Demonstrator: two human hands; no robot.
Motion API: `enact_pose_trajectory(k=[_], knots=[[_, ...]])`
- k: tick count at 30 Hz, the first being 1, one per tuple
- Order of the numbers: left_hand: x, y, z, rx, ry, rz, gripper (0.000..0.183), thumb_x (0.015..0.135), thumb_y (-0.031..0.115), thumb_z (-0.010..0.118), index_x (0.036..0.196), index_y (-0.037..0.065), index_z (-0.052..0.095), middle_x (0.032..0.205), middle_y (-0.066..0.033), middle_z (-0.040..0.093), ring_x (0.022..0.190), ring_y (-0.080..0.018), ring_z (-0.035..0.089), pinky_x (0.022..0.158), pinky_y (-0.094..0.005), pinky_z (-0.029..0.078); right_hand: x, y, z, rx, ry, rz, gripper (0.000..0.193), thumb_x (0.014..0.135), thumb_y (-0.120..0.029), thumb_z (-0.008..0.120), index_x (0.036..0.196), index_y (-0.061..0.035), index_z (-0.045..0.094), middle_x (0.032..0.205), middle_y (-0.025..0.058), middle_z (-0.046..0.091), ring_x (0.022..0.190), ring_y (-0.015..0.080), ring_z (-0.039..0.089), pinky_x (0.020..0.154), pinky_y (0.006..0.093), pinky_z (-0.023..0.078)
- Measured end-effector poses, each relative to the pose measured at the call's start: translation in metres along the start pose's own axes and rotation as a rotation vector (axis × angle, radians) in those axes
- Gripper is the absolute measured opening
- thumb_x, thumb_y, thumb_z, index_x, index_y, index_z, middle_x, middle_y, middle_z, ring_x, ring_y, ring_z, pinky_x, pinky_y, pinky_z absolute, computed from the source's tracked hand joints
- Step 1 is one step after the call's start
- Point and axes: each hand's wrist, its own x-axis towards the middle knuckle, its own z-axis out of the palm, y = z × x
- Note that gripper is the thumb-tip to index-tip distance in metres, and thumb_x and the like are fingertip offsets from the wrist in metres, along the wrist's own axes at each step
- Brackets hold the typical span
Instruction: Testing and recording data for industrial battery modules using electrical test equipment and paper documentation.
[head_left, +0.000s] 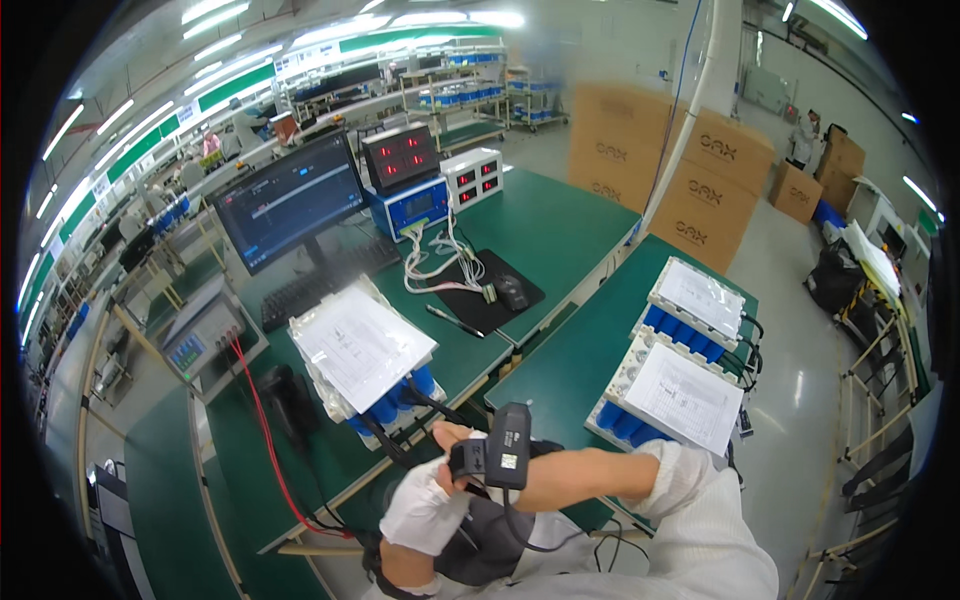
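My left hand (425, 508), in a white glove with bare fingertips, is closed at the front edge of the bench; what it grips is hidden. My right hand (452, 434) lies just beyond and against it, mostly covered by a black box-shaped device (512, 445) strapped on its wrist. Its visible fingers curl in, and I cannot make out what they hold. Black cables (432, 402) run toward both hands from a battery pack (385, 408) with blue cells and white end plates. A printed sheet (363, 342) under clear film lies on that pack.
Two similar packs (625, 422) (680, 330) with sheets stand at right. Behind the near pack are a monitor (290, 200), keyboard (330, 285), blue tester (408, 208), red-digit displays (402, 158), mouse (512, 292) and pen (455, 321). Red leads (262, 420) hang at left; cartons (705, 190) stand beyond.
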Motion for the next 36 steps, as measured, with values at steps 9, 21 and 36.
enact_pose_trajectory(k=[9, 21, 36], knots=[[0.002, -0.003, 0.003, 0.050, 0.633, 0.408, 0.019, 0.093, 0.013, 0.050, 0.078, 0.001, 0.054, 0.071, -0.0029, 0.051, 0.064, -0.0161, 0.052, 0.058, -0.0348, 0.043, -0.025, -0.104, -0.058, 1.103, 0.406, 0.389, 0.061, 0.080, -0.025, 0.073, 0.130, -0.0093, 0.042, 0.133, 0.0175, 0.046, 0.121, 0.0333, 0.048, 0.099, 0.0434, 0.041], [-0.028, -0.104, 0.030, 0.515, 0.703, 0.594, 0.039, 0.073, 0.002, 0.064, 0.110, 0.003, 0.053, 0.100, -0.0112, 0.057, 0.094, -0.0228, 0.057, 0.080, -0.0319, 0.047, -0.125, 0.055, 0.181, 1.000, 0.423, 0.705, 0.076, 0.078, 0.003, 0.062, 0.142, -0.0062, 0.024, 0.118, 0.0145, 0.052, 0.091, 0.0254, 0.062, 0.081, 0.0340, 0.052], [-0.020, -0.140, 0.010, 1.294, 0.407, 0.759, 0.025, 0.060, 0.023, 0.067, 0.073, 0.007, 0.053, 0.084, -0.0178, 0.051, 0.083, -0.0367, 0.048, 0.074, -0.0478, 0.037, -0.086, 0.055, 0.159, 1.140, 1.089, 0.908, 0.074, 0.083, -0.057, 0.062, 0.130, -0.0042, 0.039, 0.117, 0.0138, 0.054, 0.105, 0.0237, 0.054, 0.097, 0.0400, 0.042]])
